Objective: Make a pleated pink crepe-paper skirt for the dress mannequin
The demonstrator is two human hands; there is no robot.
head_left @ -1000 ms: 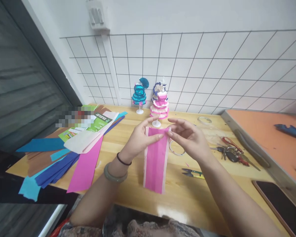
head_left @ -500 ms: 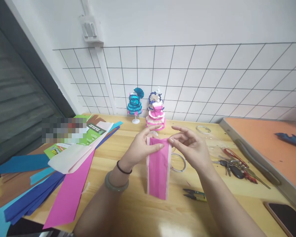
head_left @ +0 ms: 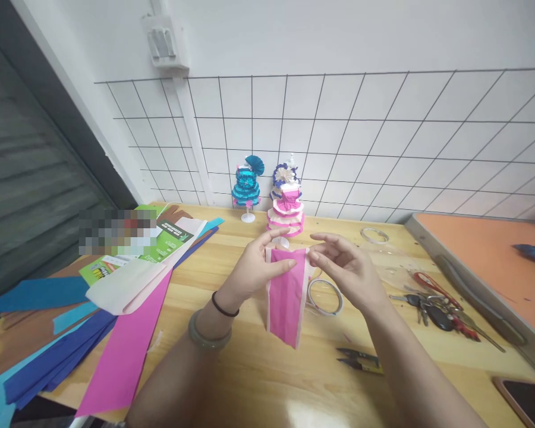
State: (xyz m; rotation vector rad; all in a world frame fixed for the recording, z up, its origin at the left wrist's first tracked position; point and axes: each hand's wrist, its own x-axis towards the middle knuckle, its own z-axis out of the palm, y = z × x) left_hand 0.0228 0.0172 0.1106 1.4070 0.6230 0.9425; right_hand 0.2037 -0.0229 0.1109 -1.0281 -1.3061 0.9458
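Observation:
A pink crepe paper strip (head_left: 287,303) with pale edges hangs between my hands above the table. My left hand (head_left: 262,261) grips its upper left part, thumb laid across the front and the other fingers behind. At the upper right corner my right hand (head_left: 344,261) pinches the pale edge between thumb and index finger. Behind the hands stands a pink-and-white paper dress (head_left: 286,214) on a small stand. A roll of tape (head_left: 325,297) lies just right of the strip. Nearer me, under my right forearm, are thread snips (head_left: 360,360), partly hidden.
Coloured paper sheets (head_left: 116,356) and a green printed packet (head_left: 169,241) spread over the left side. A blue paper dress (head_left: 246,189) stands at the back. Right are another tape roll (head_left: 374,235), keys (head_left: 439,315), a phone (head_left: 524,401) and an orange raised-edge surface (head_left: 485,249).
The strip's lower edge has swung up and now slants. My right hand has shifted slightly right along with its corner. The whole view has turned a little.

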